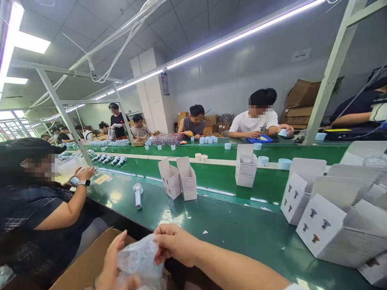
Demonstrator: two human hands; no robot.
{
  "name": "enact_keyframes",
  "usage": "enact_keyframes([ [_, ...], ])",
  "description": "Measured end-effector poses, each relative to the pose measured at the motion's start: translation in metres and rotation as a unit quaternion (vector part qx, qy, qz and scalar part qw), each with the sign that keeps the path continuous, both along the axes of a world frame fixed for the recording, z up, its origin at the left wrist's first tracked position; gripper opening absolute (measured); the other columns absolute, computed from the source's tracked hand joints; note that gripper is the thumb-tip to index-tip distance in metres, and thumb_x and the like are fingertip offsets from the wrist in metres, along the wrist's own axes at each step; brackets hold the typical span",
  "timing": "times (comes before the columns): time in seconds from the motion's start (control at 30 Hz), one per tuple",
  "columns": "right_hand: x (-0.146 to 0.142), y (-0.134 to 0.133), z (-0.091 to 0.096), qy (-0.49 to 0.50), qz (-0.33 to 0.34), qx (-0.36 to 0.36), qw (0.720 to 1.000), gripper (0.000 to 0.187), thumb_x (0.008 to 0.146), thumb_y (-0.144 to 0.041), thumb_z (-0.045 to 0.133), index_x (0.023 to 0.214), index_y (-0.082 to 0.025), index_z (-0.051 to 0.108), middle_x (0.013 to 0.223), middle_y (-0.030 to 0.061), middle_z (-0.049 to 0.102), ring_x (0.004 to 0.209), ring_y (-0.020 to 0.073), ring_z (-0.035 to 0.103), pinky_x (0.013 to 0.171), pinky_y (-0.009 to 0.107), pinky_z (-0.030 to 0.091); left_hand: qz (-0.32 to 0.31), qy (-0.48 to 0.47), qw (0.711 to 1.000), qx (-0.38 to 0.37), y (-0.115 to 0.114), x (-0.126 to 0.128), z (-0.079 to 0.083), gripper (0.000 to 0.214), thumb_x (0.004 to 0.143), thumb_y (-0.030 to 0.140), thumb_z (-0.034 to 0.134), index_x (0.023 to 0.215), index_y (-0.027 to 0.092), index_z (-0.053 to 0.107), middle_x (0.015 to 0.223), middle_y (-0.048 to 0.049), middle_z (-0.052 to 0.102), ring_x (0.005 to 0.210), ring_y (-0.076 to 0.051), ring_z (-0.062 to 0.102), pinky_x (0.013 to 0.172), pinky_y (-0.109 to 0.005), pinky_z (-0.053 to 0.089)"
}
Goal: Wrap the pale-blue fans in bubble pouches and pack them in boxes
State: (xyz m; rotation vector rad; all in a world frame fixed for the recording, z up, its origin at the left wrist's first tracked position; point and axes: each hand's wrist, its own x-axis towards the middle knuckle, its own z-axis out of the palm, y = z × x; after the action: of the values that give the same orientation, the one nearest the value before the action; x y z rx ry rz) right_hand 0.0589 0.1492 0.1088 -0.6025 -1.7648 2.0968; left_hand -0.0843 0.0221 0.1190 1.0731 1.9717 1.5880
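Low in the view, my right hand (pixel 177 243) pinches the upper edge of a crumpled, clear plastic bag (pixel 140 255). My left hand (pixel 110 264) cups the bag from the left, its lower fingers smeared by motion. Whether anything lies inside the bag I cannot tell. Below them is an open brown cardboard box (pixel 81 262), partly covered by my hands. On the green table ahead lies a silver, handheld device with a round head (pixel 138 196). Two open white boxes (pixel 169 179) stand just right of it.
Several open white printed boxes (pixel 329 225) crowd the right side. Another white box (pixel 246 166) stands on the green conveyor (pixel 211 171), near pale blue round parts (pixel 263 161). A co-worker (pixel 39 201) sits close on the left; others work across the line. Metal posts (pixel 329 76) rise from the table.
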Motion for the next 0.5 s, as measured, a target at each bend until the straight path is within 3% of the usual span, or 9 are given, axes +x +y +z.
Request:
enact_keyframes([
  [0.07, 0.003, 0.002, 0.011, 0.044, -0.009, 0.025, 0.999, 0.020, 0.079, -0.039, 0.057, 0.078, -0.021, 0.049, 0.064, -0.0050, 0.056, 0.059, 0.0106, 0.057, 0.068, 0.028, 0.051, -0.076, 0.014, 0.997, 0.008, 0.018, 0.013, 0.005, 0.091, 0.042, 0.049, 0.085, 0.126, 0.022, 0.059, 0.113, -0.0085, 0.067, 0.099, -0.029, 0.065, 0.082, -0.033, 0.055],
  [0.17, 0.033, 0.033, 0.031, 0.062, -0.017, 0.116, 0.991, 0.022, 0.076, -0.041, 0.069, 0.076, -0.021, 0.062, 0.071, -0.0008, 0.061, 0.076, 0.0175, 0.059, 0.083, 0.035, 0.049, -0.140, 0.011, 0.989, -0.052, 0.047, 0.028, 0.013, 0.044, 0.063, 0.051, 0.076, 0.093, 0.019, 0.068, 0.079, -0.0017, 0.065, 0.072, -0.019, 0.062, 0.063, -0.027, 0.052],
  [0.2, 0.050, 0.053, 0.039, 0.064, -0.040, 0.154, 0.985, 0.020, 0.076, -0.040, 0.072, 0.078, -0.021, 0.066, 0.078, 0.0016, 0.064, 0.088, 0.0211, 0.059, 0.093, 0.039, 0.045, -0.144, 0.011, 0.988, -0.061, 0.057, 0.029, 0.018, 0.039, 0.069, 0.054, 0.071, 0.084, 0.018, 0.067, 0.068, 0.0006, 0.060, 0.062, -0.016, 0.057, 0.055, -0.024, 0.048],
  [0.23, 0.068, 0.077, 0.048, 0.068, -0.125, 0.258, 0.956, 0.020, 0.079, -0.041, 0.071, 0.082, -0.021, 0.068, 0.089, 0.0048, 0.065, 0.102, 0.0249, 0.058, 0.102, 0.042, 0.040, -0.142, 0.016, 0.988, -0.055, 0.068, 0.029, 0.026, 0.039, 0.073, 0.057, 0.068, 0.080, 0.018, 0.066, 0.063, 0.0020, 0.055, 0.057, -0.014, 0.053, 0.051, -0.023, 0.044],
  [0.27, 0.086, 0.104, 0.055, 0.058, -0.211, 0.340, 0.915, 0.023, 0.078, -0.040, 0.072, 0.091, -0.022, 0.069, 0.109, 0.0090, 0.062, 0.120, 0.0295, 0.050, 0.109, 0.046, 0.032, -0.138, 0.026, 0.990, -0.032, 0.080, 0.027, 0.036, 0.040, 0.075, 0.058, 0.066, 0.080, 0.018, 0.066, 0.063, 0.0021, 0.055, 0.057, -0.014, 0.052, 0.051, -0.022, 0.043],
  [0.33, 0.116, 0.161, 0.066, -0.021, -0.286, 0.393, 0.874, 0.065, 0.064, -0.038, 0.084, 0.123, -0.026, 0.060, 0.150, 0.0120, 0.034, 0.147, 0.0363, 0.014, 0.119, 0.053, 0.013, -0.136, 0.057, 0.988, 0.054, 0.110, 0.022, 0.060, 0.040, 0.075, 0.056, 0.069, 0.089, 0.018, 0.068, 0.075, -0.0008, 0.063, 0.069, -0.016, 0.057, 0.060, -0.023, 0.047],
  [0.37, 0.125, 0.188, 0.067, -0.066, -0.245, 0.383, 0.888, 0.085, 0.061, -0.037, 0.085, 0.137, -0.029, 0.049, 0.159, 0.0108, 0.018, 0.150, 0.0371, 0.000, 0.119, 0.056, 0.009, -0.145, 0.069, 0.982, 0.099, 0.129, 0.021, 0.072, 0.040, 0.075, 0.054, 0.070, 0.093, 0.018, 0.068, 0.084, -0.0027, 0.066, 0.077, -0.017, 0.059, 0.066, -0.023, 0.048],
  [0.4, 0.130, 0.211, 0.066, -0.080, -0.217, 0.375, 0.898, 0.097, 0.054, -0.034, 0.089, 0.140, -0.029, 0.045, 0.161, 0.0119, 0.013, 0.150, 0.0395, 0.000, 0.118, 0.058, 0.011, -0.157, 0.073, 0.975, 0.139, 0.151, 0.021, 0.083, 0.040, 0.075, 0.052, 0.071, 0.096, 0.018, 0.068, 0.090, -0.0040, 0.067, 0.082, -0.018, 0.060, 0.069, -0.024, 0.048],
  [0.5, 0.126, 0.258, 0.052, -0.080, -0.128, 0.357, 0.922, 0.105, 0.046, -0.025, 0.090, 0.141, -0.025, 0.044, 0.158, 0.0145, 0.026, 0.147, 0.0395, 0.022, 0.118, 0.053, 0.021, -0.205, 0.050, 0.955, 0.208, 0.222, 0.027, 0.107, 0.039, 0.074, 0.049, 0.070, 0.097, 0.018, 0.065, 0.088, -0.0037, 0.065, 0.077, -0.016, 0.058, 0.066, -0.024, 0.047],
])
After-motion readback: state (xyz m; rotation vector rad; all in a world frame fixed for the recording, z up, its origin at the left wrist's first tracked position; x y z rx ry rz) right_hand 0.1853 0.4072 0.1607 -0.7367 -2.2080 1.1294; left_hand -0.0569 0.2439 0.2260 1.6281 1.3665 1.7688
